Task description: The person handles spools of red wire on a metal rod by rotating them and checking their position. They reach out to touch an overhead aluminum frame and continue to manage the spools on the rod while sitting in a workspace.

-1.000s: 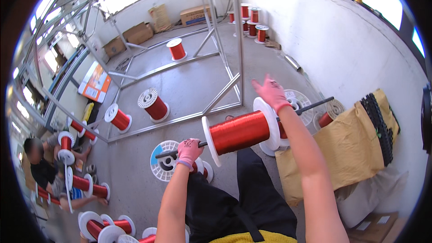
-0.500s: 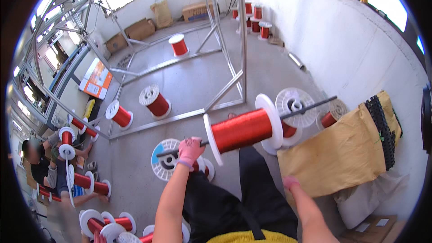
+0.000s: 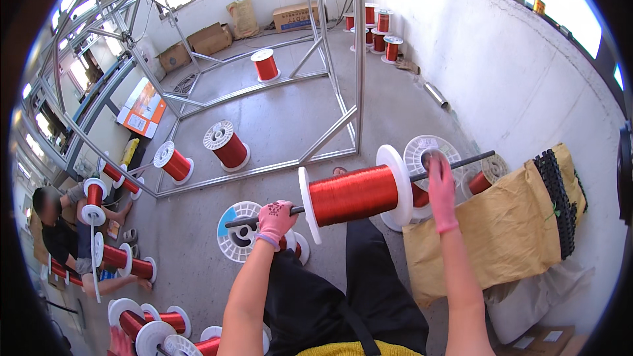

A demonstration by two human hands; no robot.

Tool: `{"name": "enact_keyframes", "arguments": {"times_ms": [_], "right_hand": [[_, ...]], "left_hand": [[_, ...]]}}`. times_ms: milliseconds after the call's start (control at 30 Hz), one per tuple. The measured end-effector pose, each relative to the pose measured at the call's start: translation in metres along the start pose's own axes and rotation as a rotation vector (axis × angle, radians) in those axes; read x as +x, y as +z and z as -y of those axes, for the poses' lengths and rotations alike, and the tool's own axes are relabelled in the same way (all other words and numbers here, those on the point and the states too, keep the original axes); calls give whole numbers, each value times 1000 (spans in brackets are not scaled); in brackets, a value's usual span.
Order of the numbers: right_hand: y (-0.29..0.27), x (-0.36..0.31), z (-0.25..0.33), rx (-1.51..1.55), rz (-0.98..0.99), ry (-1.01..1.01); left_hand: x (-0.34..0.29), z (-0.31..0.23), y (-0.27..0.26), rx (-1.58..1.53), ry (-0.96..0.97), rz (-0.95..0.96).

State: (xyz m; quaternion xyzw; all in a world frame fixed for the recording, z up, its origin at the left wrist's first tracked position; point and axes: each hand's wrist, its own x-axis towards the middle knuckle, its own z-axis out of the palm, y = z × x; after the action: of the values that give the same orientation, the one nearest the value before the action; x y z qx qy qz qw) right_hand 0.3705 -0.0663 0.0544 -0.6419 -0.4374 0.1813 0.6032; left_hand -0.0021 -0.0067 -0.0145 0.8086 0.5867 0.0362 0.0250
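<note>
Over my knees, in black trousers, I hold a large spool of glossy red wire with white round flanges, lying on its side, and a straight black rod sticks out of both ends of it. My left hand in a pink glove is closed round the rod just beside the left flange; my right hand in a pink glove lies across the rod beyond the right flange, though I cannot tell whether its fingers close round it. I judge the step in hand to be steadying the loaded rod and settling the right hand's hold; the next move calls for an even grip on both ends, so the spool does not slide or tip. Below on the near left is a standing spool with a slotted white flange and a blue patch, and on the right a standing spool with a clear-white slotted flange, next to a crumpled tan paper sack. Farther left a co-worker in a dark top sits among red spools. Beyond, a silvery metal frame has an upright dark-red spool inside its base, and brown cardboard boxes lie along the far wall.
</note>
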Motion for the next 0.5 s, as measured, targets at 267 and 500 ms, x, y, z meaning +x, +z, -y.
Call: {"name": "enact_keyframes", "arguments": {"times_ms": [267, 500], "right_hand": [[96, 78, 39, -686, 317, -52], [64, 20, 12, -493, 381, 49]], "left_hand": [[3, -6, -5, 49, -31, 48], [0, -3, 0, 3, -7, 13]]}}
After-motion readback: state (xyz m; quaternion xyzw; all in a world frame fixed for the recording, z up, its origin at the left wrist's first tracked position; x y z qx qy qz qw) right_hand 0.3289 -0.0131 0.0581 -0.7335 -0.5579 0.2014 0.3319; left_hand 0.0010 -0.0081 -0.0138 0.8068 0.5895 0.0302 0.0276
